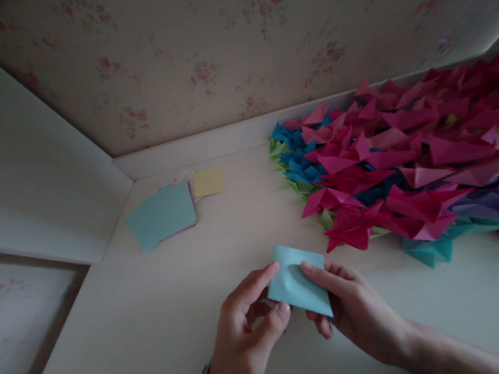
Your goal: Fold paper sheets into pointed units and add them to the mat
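A light-blue piece of origami paper [293, 281], folded to a small square, is held between both hands above the white table. My right hand [357, 301] pinches its right side, thumb flat on top and fingers curled beneath. At its left edge, my left hand [250, 328] has the index fingertip on the upper left corner and the thumb by the lower edge. The left hand's other fingers are partly hidden behind the paper. A bracelet circles the left wrist.
A large heap of folded paper cranes [408, 157] in pink, blue, green and purple covers the table's right side. Back left lie a stack of light-blue sheets [162, 215] and a small yellow sheet [208, 181]. A flowered wall [215, 47] and a white panel [32, 139] border the white table [134, 320].
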`<state>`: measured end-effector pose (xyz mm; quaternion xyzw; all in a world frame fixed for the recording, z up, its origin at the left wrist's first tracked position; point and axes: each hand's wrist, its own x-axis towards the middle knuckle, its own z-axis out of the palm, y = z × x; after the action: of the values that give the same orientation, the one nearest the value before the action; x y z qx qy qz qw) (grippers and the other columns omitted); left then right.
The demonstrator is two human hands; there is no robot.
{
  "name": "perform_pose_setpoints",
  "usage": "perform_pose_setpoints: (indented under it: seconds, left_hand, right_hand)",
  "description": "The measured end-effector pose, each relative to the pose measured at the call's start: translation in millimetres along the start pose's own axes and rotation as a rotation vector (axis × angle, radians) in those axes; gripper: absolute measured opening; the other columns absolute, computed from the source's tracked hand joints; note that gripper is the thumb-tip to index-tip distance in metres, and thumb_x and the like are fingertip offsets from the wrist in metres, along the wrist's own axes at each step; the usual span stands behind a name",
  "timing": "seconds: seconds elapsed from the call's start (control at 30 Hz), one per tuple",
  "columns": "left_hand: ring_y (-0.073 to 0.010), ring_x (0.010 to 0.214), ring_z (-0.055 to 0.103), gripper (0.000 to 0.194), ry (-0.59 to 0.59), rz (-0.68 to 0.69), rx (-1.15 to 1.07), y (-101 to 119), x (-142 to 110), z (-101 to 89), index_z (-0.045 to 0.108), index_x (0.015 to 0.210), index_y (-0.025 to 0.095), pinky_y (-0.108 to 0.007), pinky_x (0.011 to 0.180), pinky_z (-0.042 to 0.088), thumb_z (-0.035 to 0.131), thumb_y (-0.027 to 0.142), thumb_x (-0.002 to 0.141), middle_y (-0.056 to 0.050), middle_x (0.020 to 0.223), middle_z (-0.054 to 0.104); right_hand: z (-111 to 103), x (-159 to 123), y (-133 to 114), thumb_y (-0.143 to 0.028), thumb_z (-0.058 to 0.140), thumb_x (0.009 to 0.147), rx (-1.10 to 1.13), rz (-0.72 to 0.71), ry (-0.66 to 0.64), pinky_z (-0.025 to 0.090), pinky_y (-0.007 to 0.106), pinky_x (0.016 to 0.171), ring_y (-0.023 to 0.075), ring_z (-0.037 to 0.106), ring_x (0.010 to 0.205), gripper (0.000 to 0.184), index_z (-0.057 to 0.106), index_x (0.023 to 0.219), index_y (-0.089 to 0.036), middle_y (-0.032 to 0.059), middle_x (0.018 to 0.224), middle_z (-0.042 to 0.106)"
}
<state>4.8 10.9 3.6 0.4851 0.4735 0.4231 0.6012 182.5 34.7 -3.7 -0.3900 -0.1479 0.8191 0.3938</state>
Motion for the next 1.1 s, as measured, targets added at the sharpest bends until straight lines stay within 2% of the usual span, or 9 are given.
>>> perform_pose_setpoints:
  seconds: [0.23, 0.53, 0.67, 0.83, 0.9, 0.97, 1.03, 1.1]
  left_hand:
    - [-0.0129, 0.07, 0.063, 0.041, -0.006, 0.008, 0.006, -2.5, -1.0, -0.2, 0.065, 0.129, 0.025, -0.022, 0.06, 0.054, 0.068, 0.03, 0.089, -0.007, 0.102, 0.069]
    - [-0.0117, 0.068, 0.061, 0.041, -0.004, -0.04, -0.059, -0.7, 1.7, -0.3, 0.067, 0.128, 0.025, -0.021, 0.059, 0.054, 0.068, 0.029, 0.088, -0.007, 0.104, 0.069]
    - [-0.0144, 0.071, 0.063, 0.04, 0.023, -0.058, -0.057, 0.3, 3.8, 0.1, 0.07, 0.125, 0.026, -0.022, 0.06, 0.056, 0.065, 0.021, 0.086, -0.006, 0.098, 0.071]
    - [-0.0121, 0.059, 0.06, 0.033, 0.143, -0.056, 0.058, 5.5, 5.0, 2.6, 0.076, 0.114, 0.022, -0.023, 0.057, 0.054, 0.059, 0.021, 0.086, -0.005, 0.091, 0.074]
    - [-0.0126, 0.057, 0.06, 0.032, 0.2, -0.05, 0.141, 6.2, 4.6, 3.7, 0.074, 0.116, 0.021, -0.022, 0.056, 0.052, 0.058, 0.027, 0.09, -0.004, 0.082, 0.073]
    - [-0.0134, 0.055, 0.059, 0.027, 0.253, -0.047, 0.239, 5.9, 4.0, 4.0, 0.077, 0.103, 0.019, -0.021, 0.054, 0.049, 0.058, 0.036, 0.092, -0.001, 0.067, 0.069]
    - [-0.0137, 0.053, 0.057, 0.035, 0.296, -0.059, 0.313, 5.4, 3.6, 3.2, 0.073, 0.075, 0.018, -0.021, 0.052, 0.045, 0.057, 0.042, 0.094, 0.0, 0.055, 0.062]
    - [-0.0137, 0.052, 0.057, 0.045, 0.333, -0.077, 0.34, 5.4, 4.0, 1.7, 0.062, 0.058, 0.018, -0.021, 0.052, 0.044, 0.055, 0.044, 0.095, 0.001, 0.05, 0.059]
  right_hand:
    - [-1.1, 2.2, 0.1, -0.04, 0.075, 0.084, 0.011, 0.031, -0.036, 0.047, 0.015, 0.036, 0.0095, 0.059, 0.037, 0.031, 0.067, 0.076, -0.011, 0.0027, 0.053, 0.067]
    - [-3.1, 2.9, 2.2, -0.036, 0.073, 0.087, 0.029, 0.017, -0.04, 0.048, 0.016, 0.037, 0.0107, 0.061, 0.041, 0.027, 0.068, 0.078, -0.011, 0.0028, 0.055, 0.067]
    - [-4.9, 2.0, 4.8, -0.043, 0.069, 0.089, -0.072, 0.0, -0.08, 0.049, 0.018, 0.041, 0.0114, 0.061, 0.044, 0.034, 0.069, 0.082, -0.01, 0.0045, 0.058, 0.067]
    - [-9.5, 1.7, 10.3, -0.05, 0.062, 0.092, -0.263, -0.036, -0.119, 0.052, 0.024, 0.049, 0.0131, 0.062, 0.048, 0.042, 0.068, 0.08, -0.01, 0.0046, 0.065, 0.067]
    - [-12.1, 0.9, 11.6, -0.05, 0.059, 0.094, -0.305, -0.095, -0.079, 0.052, 0.025, 0.051, 0.0135, 0.061, 0.05, 0.04, 0.068, 0.086, -0.012, 0.0034, 0.068, 0.066]
    - [-15.0, -1.3, 11.4, -0.048, 0.055, 0.096, -0.333, -0.219, 0.008, 0.052, 0.027, 0.053, 0.0141, 0.062, 0.054, 0.033, 0.065, 0.107, -0.018, 0.0029, 0.079, 0.067]
    - [-17.8, -5.2, 9.6, -0.043, 0.053, 0.099, -0.42, -0.378, 0.071, 0.054, 0.028, 0.059, 0.0145, 0.064, 0.065, 0.034, 0.053, 0.13, -0.029, 0.0052, 0.107, 0.065]
    - [-20.3, -9.8, 7.2, -0.034, 0.053, 0.099, -0.615, -0.549, 0.058, 0.057, 0.03, 0.07, 0.0164, 0.065, 0.082, 0.044, 0.041, 0.142, -0.039, 0.007, 0.137, 0.05]
